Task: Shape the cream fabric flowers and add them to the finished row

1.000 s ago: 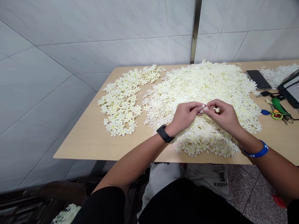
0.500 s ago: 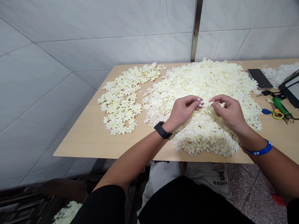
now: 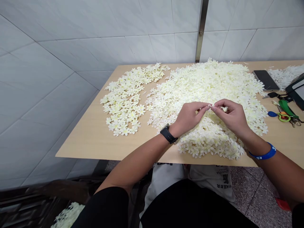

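My left hand (image 3: 188, 117) and my right hand (image 3: 231, 116) meet fingertip to fingertip above a large heap of cream-white flowers (image 3: 213, 79). Each is closed in a pinch on a small white flower (image 3: 210, 106), mostly covered by the fingers. Another white flower (image 3: 224, 109) shows in the curl of my right hand, partly hidden. To the left lies a looser patch of the same flowers (image 3: 125, 95), with yellowish centres, spread in a curved band on the tabletop (image 3: 90, 139).
Toward the right are a phone (image 3: 266, 79), a bunch of keys (image 3: 286, 110) with a green holder, a dark box (image 3: 296, 91) and a pile of white bits (image 3: 285, 76). A tiled wall (image 3: 154, 19) borders the table's back. More flowers (image 3: 68, 215) lie low at left.
My hands were slightly apart, each with a white piece at its fingertips. Now the fingertips have come together, the left hand having moved right. The flower heaps look the same.
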`<state>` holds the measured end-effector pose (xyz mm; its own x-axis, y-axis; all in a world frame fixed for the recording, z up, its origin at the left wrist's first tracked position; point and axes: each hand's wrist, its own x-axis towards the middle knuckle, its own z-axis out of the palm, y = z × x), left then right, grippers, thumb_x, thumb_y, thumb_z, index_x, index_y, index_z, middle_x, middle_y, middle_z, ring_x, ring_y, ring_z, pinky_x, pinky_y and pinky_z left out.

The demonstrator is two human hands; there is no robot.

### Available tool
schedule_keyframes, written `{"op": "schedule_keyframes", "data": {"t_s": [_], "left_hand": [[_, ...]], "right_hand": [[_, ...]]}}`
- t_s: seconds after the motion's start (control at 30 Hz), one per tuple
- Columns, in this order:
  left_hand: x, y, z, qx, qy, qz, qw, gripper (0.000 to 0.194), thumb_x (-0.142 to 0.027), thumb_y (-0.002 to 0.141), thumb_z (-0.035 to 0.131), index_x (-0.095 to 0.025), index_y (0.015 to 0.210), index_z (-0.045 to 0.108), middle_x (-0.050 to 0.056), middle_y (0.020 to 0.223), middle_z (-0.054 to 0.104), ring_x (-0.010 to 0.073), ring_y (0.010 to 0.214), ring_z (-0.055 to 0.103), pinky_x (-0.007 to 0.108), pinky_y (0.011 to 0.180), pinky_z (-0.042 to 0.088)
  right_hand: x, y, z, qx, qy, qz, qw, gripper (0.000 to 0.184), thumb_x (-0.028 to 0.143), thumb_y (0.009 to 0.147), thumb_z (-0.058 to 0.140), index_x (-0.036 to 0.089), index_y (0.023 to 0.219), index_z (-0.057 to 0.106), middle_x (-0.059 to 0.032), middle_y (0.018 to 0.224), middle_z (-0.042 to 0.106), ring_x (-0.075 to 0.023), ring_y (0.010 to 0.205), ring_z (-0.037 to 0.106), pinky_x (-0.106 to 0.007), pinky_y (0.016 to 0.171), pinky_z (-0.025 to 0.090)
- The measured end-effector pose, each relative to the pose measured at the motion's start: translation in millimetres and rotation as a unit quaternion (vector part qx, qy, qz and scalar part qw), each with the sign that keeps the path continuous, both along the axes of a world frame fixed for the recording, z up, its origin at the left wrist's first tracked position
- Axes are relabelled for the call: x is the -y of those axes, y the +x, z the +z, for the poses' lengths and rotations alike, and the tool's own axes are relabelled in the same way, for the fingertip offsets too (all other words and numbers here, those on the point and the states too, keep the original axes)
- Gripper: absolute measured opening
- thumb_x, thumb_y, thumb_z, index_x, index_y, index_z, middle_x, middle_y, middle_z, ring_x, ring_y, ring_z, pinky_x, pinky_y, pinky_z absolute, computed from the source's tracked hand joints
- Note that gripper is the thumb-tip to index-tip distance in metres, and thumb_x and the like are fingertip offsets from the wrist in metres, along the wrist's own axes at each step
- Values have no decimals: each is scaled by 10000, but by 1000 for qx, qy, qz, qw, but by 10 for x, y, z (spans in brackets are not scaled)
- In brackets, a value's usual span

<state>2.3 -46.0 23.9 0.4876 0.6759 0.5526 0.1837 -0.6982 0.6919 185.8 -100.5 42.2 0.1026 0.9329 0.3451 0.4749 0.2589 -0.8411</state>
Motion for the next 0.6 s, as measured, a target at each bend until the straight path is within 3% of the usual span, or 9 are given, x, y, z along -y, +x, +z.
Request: {"op": "schedule_keyframes", "data": {"t_s": [0.1,0.2,0.43,0.6], "left_hand": [[17,11,-24,4,-38,38,999,258,-365,987,623,-200,878,789,39,840,798,163,753,710,284,671,503],[27,13,-17,29,-76,34,996,244,-382,957,669,-196,854,788,29,810,788,140,698,678,269,637,475],[21,7,31,57,-129,23,990,339,-509,917,704,-186,833,767,42,818,778,142,732,687,265,673,519],[4,20,15,53,-113,-15,992,233,-401,958,666,-195,992,769,65,1013,797,158,894,719,259,743,563]], "right_hand": [[15,-8,-7,3,-9,6,1000,263,480,839,776,226,825,711,5,649,552,-123,547,417,-287,492,327],[17,-7,-12,10,-2,15,1000,277,494,840,780,225,831,713,0,646,557,-135,573,463,-286,494,336],[-14,6,0,13,15,7,1000,258,470,860,752,224,788,718,-58,783,717,-181,676,606,-288,505,400],[-16,13,-5,7,14,9,1000,187,392,869,732,222,793,715,-50,776,710,-169,650,588,-281,499,385]]}}
